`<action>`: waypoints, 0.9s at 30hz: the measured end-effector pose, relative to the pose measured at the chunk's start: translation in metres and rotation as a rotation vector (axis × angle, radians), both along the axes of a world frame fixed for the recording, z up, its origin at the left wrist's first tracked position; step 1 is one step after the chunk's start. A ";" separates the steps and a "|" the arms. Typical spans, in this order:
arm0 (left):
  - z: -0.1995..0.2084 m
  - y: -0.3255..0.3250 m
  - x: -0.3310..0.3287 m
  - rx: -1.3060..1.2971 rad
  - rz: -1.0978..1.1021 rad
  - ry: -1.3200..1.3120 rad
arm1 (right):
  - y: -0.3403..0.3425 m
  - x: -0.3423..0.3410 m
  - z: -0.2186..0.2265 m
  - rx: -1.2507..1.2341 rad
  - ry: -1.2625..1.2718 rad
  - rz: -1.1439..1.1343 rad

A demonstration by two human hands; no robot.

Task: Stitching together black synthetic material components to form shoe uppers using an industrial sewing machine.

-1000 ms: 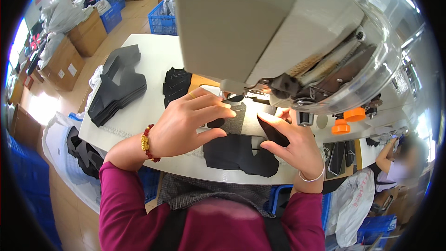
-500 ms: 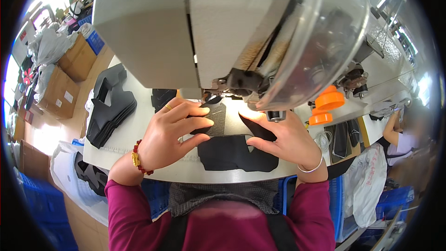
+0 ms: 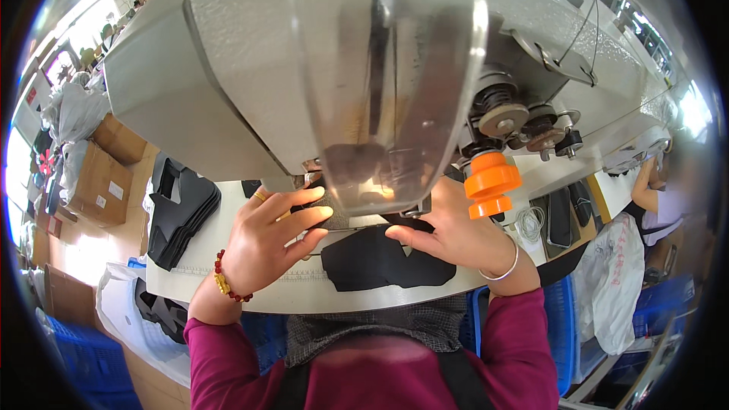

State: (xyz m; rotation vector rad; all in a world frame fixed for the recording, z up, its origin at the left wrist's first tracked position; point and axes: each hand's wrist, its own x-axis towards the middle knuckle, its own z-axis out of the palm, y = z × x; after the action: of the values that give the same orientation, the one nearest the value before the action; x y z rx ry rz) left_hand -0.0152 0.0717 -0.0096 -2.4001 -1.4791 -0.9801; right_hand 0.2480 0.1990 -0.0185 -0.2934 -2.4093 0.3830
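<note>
My left hand point(image 3: 266, 237) lies over a dark grey fabric piece point(image 3: 328, 217) beneath the sewing machine head point(image 3: 243, 45), fingers spread and pressing on it. Across from it, my right hand point(image 3: 467, 231) is beside the same work area with its thumb stretched out; its other fingertips are partly hidden by the clear guard point(image 3: 444, 61). Closer to me, a flat black cut piece point(image 3: 380, 262) rests on the white table point(image 3: 281, 296), its right part under my right thumb. The guard and machine head hide the needle area.
A stack of black cut pieces point(image 3: 182, 212) sits on the table at left. Orange knobs point(image 3: 492, 178) hang from the machine on the right, near a coiled white cord point(image 3: 529, 224) and a phone-like dark slab point(image 3: 560, 216). Cardboard boxes point(image 3: 99, 186) and blue crates point(image 3: 91, 357) stand left.
My view has shifted, so the machine's guard now covers more of the work area. Both hands stay at the work; my right fingers are now more hidden.
</note>
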 end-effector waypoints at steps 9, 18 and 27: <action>0.007 0.003 0.002 -0.079 0.060 -0.009 | 0.009 0.002 -0.004 -0.075 -0.094 -0.052; 0.003 0.000 0.004 -0.132 0.101 -0.036 | 0.015 0.004 0.001 -0.048 -0.116 -0.022; 0.000 0.000 0.008 -0.060 0.149 0.002 | 0.021 0.002 -0.001 0.036 -0.096 0.014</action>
State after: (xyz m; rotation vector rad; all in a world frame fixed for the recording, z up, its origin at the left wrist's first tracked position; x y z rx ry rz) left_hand -0.0076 0.0713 -0.0100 -2.2891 -1.6819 -0.9119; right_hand 0.2501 0.2205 -0.0194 -0.2852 -2.5109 0.3379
